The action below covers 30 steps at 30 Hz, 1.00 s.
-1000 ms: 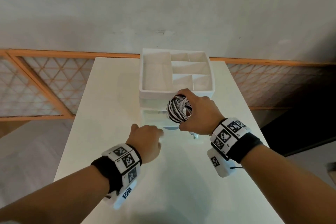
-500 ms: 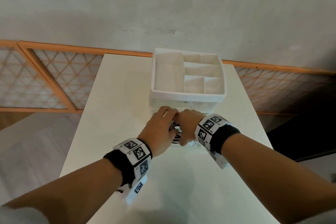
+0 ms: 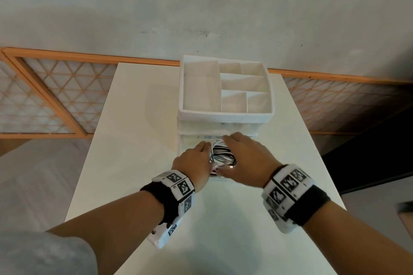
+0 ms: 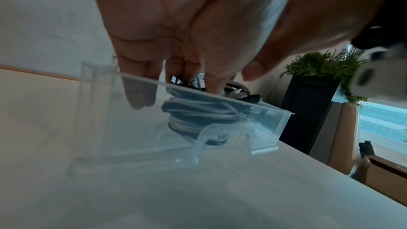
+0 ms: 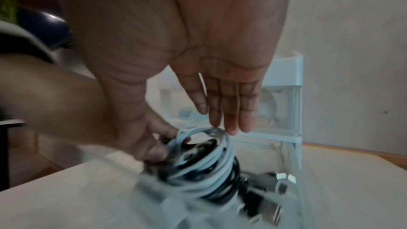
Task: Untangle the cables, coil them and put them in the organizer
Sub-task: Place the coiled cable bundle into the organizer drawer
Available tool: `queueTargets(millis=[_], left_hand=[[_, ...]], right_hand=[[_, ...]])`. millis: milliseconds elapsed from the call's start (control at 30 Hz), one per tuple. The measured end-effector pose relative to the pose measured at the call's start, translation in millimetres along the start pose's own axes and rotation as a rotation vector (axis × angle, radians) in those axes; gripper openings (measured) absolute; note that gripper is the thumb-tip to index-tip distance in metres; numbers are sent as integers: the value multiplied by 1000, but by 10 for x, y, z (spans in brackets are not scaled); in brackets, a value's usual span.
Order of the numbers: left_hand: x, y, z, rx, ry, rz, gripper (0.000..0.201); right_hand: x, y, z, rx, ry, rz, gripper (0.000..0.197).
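A coil of white and black cables (image 3: 223,156) sits inside the clear drawer (image 3: 194,139) pulled out from the bottom of the white organizer (image 3: 225,116). My left hand (image 3: 194,163) reaches in from the left and pinches the coil's near edge (image 5: 204,159) between thumb and fingers (image 5: 154,152). My right hand (image 3: 245,158) hovers over the coil, palm down. Its straight fingers (image 5: 229,119) touch the top loop. Through the drawer's clear wall (image 4: 132,128), the left wrist view shows the coil (image 4: 198,111) resting on the drawer floor.
The organizer's top tray has several open compartments (image 3: 201,87). It stands at the far end of a white table (image 3: 134,140) against a grey wall. A plant on a dark stand (image 4: 319,79) and a chair are off the table's right side.
My right hand carried the coil down from in front of the organizer into the open drawer. My left hand came in to join it. The right fingers have straightened off the coil.
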State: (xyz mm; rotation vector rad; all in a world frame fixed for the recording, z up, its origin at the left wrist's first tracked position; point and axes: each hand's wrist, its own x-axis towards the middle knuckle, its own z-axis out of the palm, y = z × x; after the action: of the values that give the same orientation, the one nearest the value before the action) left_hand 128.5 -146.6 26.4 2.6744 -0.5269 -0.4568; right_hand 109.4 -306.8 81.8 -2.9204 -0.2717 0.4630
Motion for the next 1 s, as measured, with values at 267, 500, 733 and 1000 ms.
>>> queueTargets(millis=[267,500,733,1000], left_hand=[[-2,-19,-3,26,-43,94,65],[-70,-41,27,85,120,123,36],[18,-41,86,-25,215,110,22],[175,-26,40,-15,187,21,26]], right_hand=[[-253,105,704,-37,117,-21,61],[-118,172,604,-213,116,-56,68],[113,237,503,-252,116,-36,62],[-37,260,683,-2,506,-67,32]])
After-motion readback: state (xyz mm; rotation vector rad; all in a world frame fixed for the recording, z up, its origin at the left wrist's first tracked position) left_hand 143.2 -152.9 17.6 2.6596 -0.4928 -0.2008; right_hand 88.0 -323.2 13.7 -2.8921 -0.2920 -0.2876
